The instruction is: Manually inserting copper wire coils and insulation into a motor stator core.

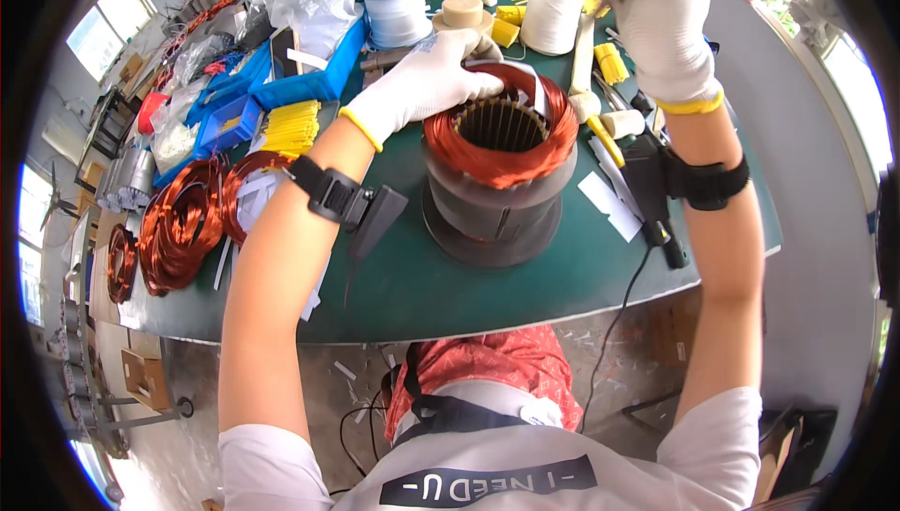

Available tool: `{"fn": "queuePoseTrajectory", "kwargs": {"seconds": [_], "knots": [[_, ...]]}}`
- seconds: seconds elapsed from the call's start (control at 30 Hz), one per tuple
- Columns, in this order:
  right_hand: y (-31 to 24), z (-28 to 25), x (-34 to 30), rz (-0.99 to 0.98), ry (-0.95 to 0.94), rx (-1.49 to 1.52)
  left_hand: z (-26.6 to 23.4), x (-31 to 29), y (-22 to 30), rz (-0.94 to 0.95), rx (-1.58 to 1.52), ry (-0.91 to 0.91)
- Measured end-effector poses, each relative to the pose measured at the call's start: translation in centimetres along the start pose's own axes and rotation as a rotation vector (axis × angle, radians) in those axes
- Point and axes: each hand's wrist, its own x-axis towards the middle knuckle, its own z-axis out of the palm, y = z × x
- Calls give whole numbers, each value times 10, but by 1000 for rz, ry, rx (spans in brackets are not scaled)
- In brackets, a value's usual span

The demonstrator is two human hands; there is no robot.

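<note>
A motor stator (497, 206) stands upright on a dark round base, with a thick ring of copper winding (511, 159) bulging from its top and a slotted bore in the middle. My left hand (436, 75), in a white glove with a yellow cuff, grips the far left of that ring, its fingers bent over it. A pale strip (540, 98) sticks up at the ring's far right. High at the upper edge, beyond the stator, my right hand (661, 28) is raised in a matching glove. Its fingers are curled closed; anything inside them is hidden.
Left on the green table (384, 300) are copper coils (178, 230), yellow strips (292, 127) and blue bins (309, 80). Behind the stator stand a blue-rimmed spool (394, 19) and a white thread cone (553, 14). Mallets (583, 66) and paper pieces (609, 203) lie right.
</note>
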Motion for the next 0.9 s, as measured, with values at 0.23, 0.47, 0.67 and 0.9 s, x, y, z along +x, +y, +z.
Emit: {"fn": "queuePoseTrajectory", "kwargs": {"seconds": [0.23, 0.47, 0.67, 0.9], "knots": [[13, 78, -66, 669, -77, -719, 0, -20, -16, 75, 4, 116], [17, 82, -64, 630, -69, -840, -3, -21, 2, 17, 307, 87], [21, 78, -59, 599, -144, -846, -7, -19, -1, 101, 254, 74], [-20, 62, -52, 630, -125, -751, -10, -45, -7, 45, 411, 303]]}}
